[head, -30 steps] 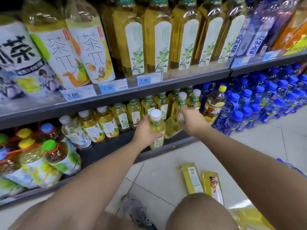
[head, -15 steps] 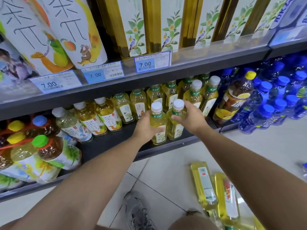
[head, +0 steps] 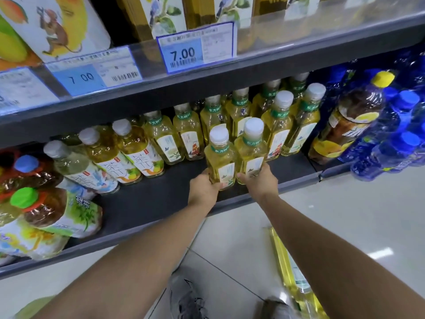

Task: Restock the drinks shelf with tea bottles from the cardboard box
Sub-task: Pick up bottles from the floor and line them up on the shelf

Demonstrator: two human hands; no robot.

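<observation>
1. Moved: left bottle (head: pixel 221 163) and right bottle (head: pixel 251 155) now sit upright at the shelf (head: pixel 158 199) front; your grip dropped lower.
2. Shelf gap beside them is unfilled, so the restock looks partway.
3. Floor bottles (head: pixel 291 268) still to go; box unseen.
4. Left hand (head: pixel 203 191) wraps left bottle, right hand (head: pixel 261 180) wraps right bottle.

The left hand (head: pixel 203 192) and right hand (head: pixel 259 180) are bare, and both forearms are uncovered up to the frame's edge. 2 grey sneakers are worn: a laced mesh sneaker (head: pixel 186 298) is seen clearly, while the second sneaker (head: pixel 274 307) is blurred. Pale green fabric (head: pixel 34 307) is glimpsed at lower left.
</observation>
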